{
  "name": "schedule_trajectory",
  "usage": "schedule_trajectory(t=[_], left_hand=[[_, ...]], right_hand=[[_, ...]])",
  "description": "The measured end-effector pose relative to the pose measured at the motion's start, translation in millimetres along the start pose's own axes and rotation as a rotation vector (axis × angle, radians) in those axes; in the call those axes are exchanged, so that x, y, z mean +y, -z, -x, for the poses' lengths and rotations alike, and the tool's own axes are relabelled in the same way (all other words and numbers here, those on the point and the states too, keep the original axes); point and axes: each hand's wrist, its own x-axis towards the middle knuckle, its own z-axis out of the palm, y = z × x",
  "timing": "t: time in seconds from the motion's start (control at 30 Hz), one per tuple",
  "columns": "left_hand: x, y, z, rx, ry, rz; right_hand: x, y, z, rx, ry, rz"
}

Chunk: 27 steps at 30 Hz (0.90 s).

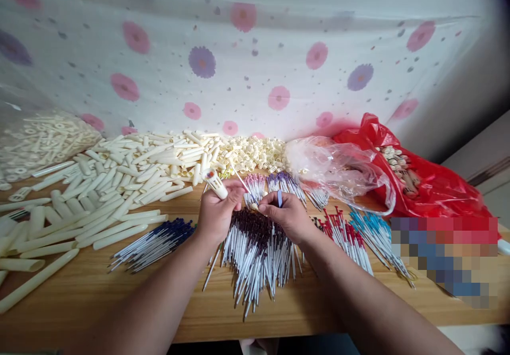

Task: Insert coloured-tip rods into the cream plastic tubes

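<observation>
My left hand is closed around a cream slotted pen barrel, its open end tilted up with coloured bits inside. A thin white refill slants down between my two hands; which hand grips it I cannot tell. My right hand is closed in a pinch, and a small blue-violet strip sticks up between its fingers. By its fingertips is a small cream piece. Just beneath both hands lies a heap of pen refills with dark brown tops.
Blue-topped refills lie left; red-topped and light-blue-topped refills lie right. Cream pen tubes spread across the left, short slotted parts behind. A clear bag and red bag stand right, before a flowered sheet.
</observation>
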Motion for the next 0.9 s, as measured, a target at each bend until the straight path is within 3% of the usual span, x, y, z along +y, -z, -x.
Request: schedule_trajectory(t=[0.13,0.3,0.53,0.77,0.9], left_hand=[[-5,-5.7,5,0.007,0.085,-0.047],[-1,-10.1,1,0.071,0.192,0.132],[-1,-10.6,2,0.029,0.290,0.278],[-4,-12.2,6,-0.031,0.300,0.317],[-13,-4.1,8,-0.136,0.175,0.045]], right_hand=[[1,2,2,-0.013,0.017,0.032],[2,6,4,-0.010,0.092,0.044],[4,1,6,0.048,0.437,0.245],[6,-19,16,0.280,0.522,0.169],[-1,-12,20,0.478,0.587,0.193]])
